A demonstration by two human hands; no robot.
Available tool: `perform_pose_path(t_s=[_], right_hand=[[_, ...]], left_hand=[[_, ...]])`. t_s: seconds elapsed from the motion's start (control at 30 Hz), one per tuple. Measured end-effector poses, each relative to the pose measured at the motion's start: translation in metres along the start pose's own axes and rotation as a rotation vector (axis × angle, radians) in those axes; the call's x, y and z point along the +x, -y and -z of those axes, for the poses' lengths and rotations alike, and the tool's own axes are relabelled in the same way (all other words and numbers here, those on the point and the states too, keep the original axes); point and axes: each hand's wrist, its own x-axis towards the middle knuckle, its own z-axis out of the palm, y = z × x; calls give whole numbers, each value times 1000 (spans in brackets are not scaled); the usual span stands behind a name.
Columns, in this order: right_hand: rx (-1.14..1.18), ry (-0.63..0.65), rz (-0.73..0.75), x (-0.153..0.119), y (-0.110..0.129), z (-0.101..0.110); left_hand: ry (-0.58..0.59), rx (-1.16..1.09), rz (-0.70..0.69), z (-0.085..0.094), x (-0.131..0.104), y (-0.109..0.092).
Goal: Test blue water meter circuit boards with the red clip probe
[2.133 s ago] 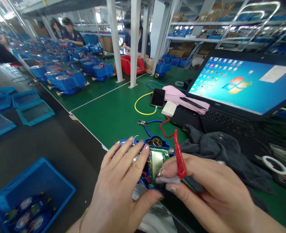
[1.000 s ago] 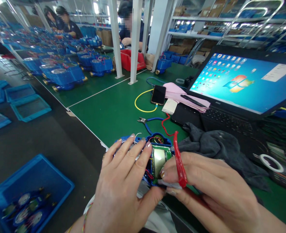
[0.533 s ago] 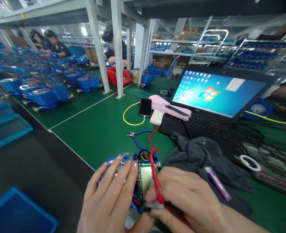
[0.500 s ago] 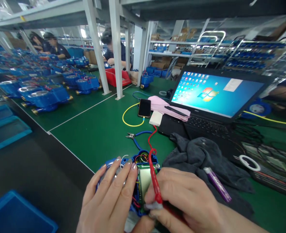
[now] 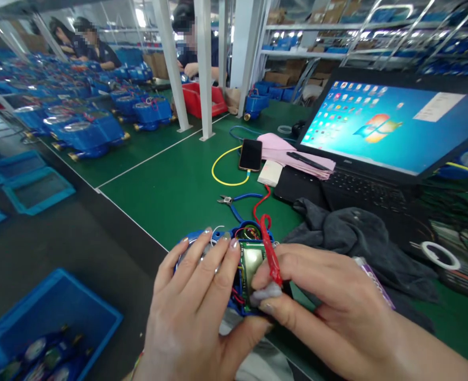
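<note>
We see glossy blue plastic meter housing [image 5: 253, 233] | matt green bench mat [image 5: 170, 180] | soft grey cloth [image 5: 357, 238] | glossy laptop screen [image 5: 380, 127]

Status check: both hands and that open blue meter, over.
Left hand clamped over open blue meter. Right hand pinching red probe against its board. Grey cloth and cutters nearby, clear.

Green-topped workbench [image 5: 170, 180], white steel posts [image 5: 203, 69], stocked metal shelving [image 5: 337, 42], dark floor [image 5: 39, 248], bright overhead lighting
</note>
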Motion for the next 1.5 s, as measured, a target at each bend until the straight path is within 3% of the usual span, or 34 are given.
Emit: perform_pose_path(t_s=[0.17,0.37,0.63,0.87,1.03,1.2,1.3,1.5], right_hand=[[-11,-38,-30,-1,-1,-3],[224,-94,-154,-2,-3,-4],[327,-136,-189,-3,-11,-10],[381,-218,-114,-7,-18,-21],[455,-224,-121,-10,-29,-29],[460,-198,-72,-9,-41,-35],[449,-183,-63,-8,-41,-36],[453,-128,-87,-7,-39,-34]], left_hand=[[1,-23,2,3,-1,0],[8,3,-11,3,-2,0],[82,24,33,7,-7,-1],[87,-30,153,4,-8,-4],[111,-120,266,7,-9,-11],[114,-138,287,10,-11,-12],[26,-102,233,0,-14,-5],[-353,48,-10,-41,-23,25]])
